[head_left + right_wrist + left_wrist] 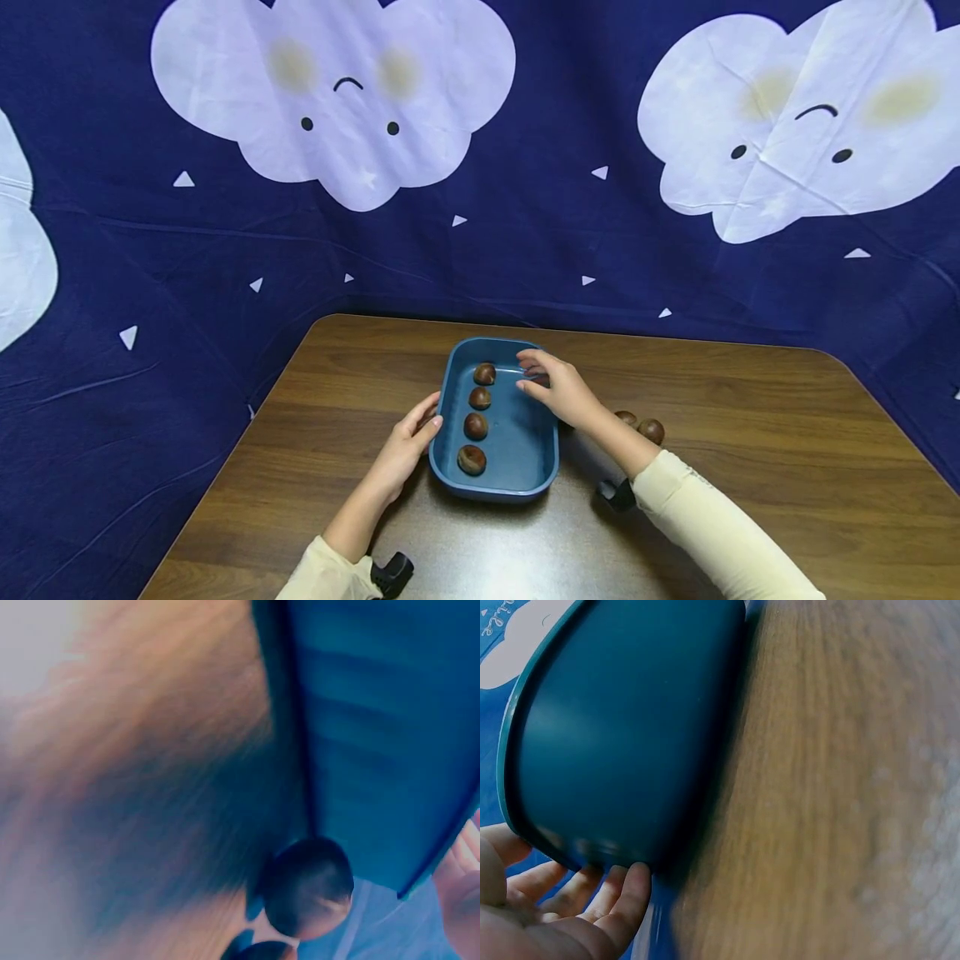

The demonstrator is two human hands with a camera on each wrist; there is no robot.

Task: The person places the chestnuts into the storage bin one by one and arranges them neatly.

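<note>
Right grip spread, nothing visible in it, over the blue box, four chestnuts lined up to its left, left grip resting relaxed against the box, and one careless knock could scatter that row!

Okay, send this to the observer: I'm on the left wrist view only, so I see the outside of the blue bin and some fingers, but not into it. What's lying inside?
Observer: Four brown chestnuts lie in a row along the left side of the blue bin.
Operator: Thanks. The right hand isn't in my picture; where is it?
Observer: In the head view, the right hand has its fingertips over the bin's right half.
Operator: Any chestnuts outside the bin?
Observer: Yes, at least two more chestnuts lie on the table, to the right of the bin.
</note>
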